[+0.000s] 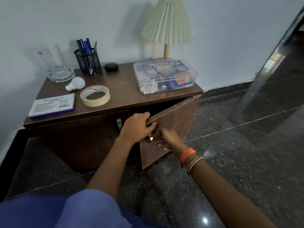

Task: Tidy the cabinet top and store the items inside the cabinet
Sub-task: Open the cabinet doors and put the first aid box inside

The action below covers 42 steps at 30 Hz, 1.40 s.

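A low brown cabinet (115, 86) stands against the wall. Its right door (177, 119) is partly swung open. My left hand (138, 125) grips the door's top edge near its free corner. My right hand (166, 139) is closed on the door's metal handle (148, 139). On the top lie a roll of masking tape (95, 95), a white bulb (76, 83), a white and blue box (52, 105), a clear first-aid box (165, 76), a black earbud case (111, 66), a mesh pen holder (88, 62) and a glass (52, 58) on an ashtray (61, 74).
A pleated table lamp (167, 25) stands at the back right of the top. The left door (79, 134) is closed, with its handle (118, 123) beside my left hand. Dark polished floor (238, 145) stretches to the right and front. The cabinet's inside is dark.
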{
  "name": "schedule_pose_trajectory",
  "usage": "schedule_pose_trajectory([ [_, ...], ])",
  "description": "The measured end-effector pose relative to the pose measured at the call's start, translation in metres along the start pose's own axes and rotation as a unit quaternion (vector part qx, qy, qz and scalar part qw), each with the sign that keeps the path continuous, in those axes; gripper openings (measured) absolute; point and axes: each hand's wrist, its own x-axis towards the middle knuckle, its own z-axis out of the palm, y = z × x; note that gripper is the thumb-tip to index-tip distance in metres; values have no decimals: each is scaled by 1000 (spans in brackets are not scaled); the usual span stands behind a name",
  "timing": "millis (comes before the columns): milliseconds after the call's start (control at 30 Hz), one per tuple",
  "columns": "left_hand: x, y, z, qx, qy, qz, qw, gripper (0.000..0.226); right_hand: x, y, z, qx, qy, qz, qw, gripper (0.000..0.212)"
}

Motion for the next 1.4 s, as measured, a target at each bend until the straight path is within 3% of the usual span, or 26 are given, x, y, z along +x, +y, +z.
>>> schedule_pose_trajectory([
  [133,10,0,-11,-94,-63,-78,991,39,9,-31,-11,84,140,13,986,70],
  [233,13,6,-19,-152,-70,-140,976,47,18,-58,-16,206,166,23,964,81],
  [433,17,12,-31,-196,-117,-207,951,41,31,-69,-19,150,137,48,978,127],
  [533,21,4,-34,-251,-145,-257,922,36,38,-63,-23,151,100,62,981,138],
  [600,22,1,-33,-273,-158,-271,909,33,40,-61,-23,146,101,58,982,138],
  [733,26,7,-17,-250,-165,-209,931,22,36,-55,-26,139,103,59,983,140],
  [900,36,23,3,-265,-218,-147,928,15,-2,-51,-41,109,68,57,990,112],
  [1133,31,48,29,-227,-211,-57,949,71,-16,-36,-76,36,45,30,998,80],
  [1200,30,58,32,-228,-216,-30,949,79,-22,-32,-89,16,27,21,999,68],
  [1267,31,67,36,-223,-214,-3,951,82,-24,-28,-100,11,28,19,999,70],
  [1400,36,83,44,-224,-216,28,950,78,-34,-28,-116,-156,146,-18,977,69],
])
